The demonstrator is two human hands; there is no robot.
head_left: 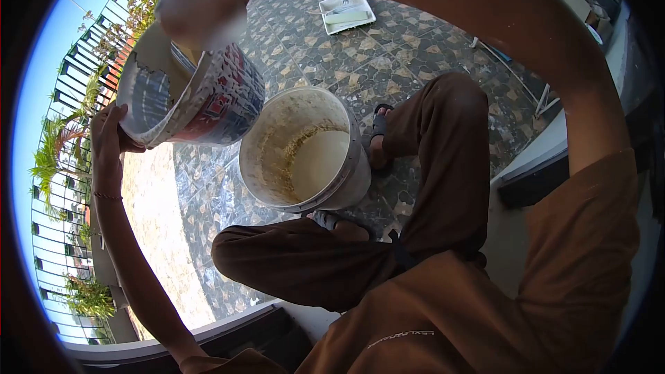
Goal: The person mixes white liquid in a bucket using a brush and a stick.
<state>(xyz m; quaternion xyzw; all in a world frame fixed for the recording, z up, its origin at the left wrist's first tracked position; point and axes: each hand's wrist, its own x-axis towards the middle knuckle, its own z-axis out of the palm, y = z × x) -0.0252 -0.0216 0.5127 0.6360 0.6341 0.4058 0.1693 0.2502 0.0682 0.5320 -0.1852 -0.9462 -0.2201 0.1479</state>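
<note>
Tilting in the two hands at the upper left of the head view, the held bucket [225,100] is raised beside the floor bucket [357,180]. Its long axis slants across the view, with the open mouth toward the upper left and the base toward the lower right. The base overlaps the edge of the floor bucket in the view; whether they touch cannot be told.

The left hand [109,135] grips the near rim, thumb over the edge and fingers outside. The right hand [201,7] is at the far upper rim, but it is blurred, so whether it is closed there cannot be told.

The held bucket has red and blue print under smeared whitish streaks. Inside, the wall shows a pale coating with a ragged edge and a bluish, striped patch; what else it contains is unclear.

The floor bucket stands with its mouth up, round and off-white, between the bent legs in brown trousers [450,138]. Smooth cream-coloured material lies in its bottom, and crumbly yellowish residue clings to the inner wall. The sandalled feet are close by.

The tiled floor [291,41] is patterned with irregular grey and tan pieces. Farther off lies a shallow white rectangular tray [370,19] with a pale, elongated item in it. Dark railings [73,73] and leafy plants [48,159] line the left side.
</note>
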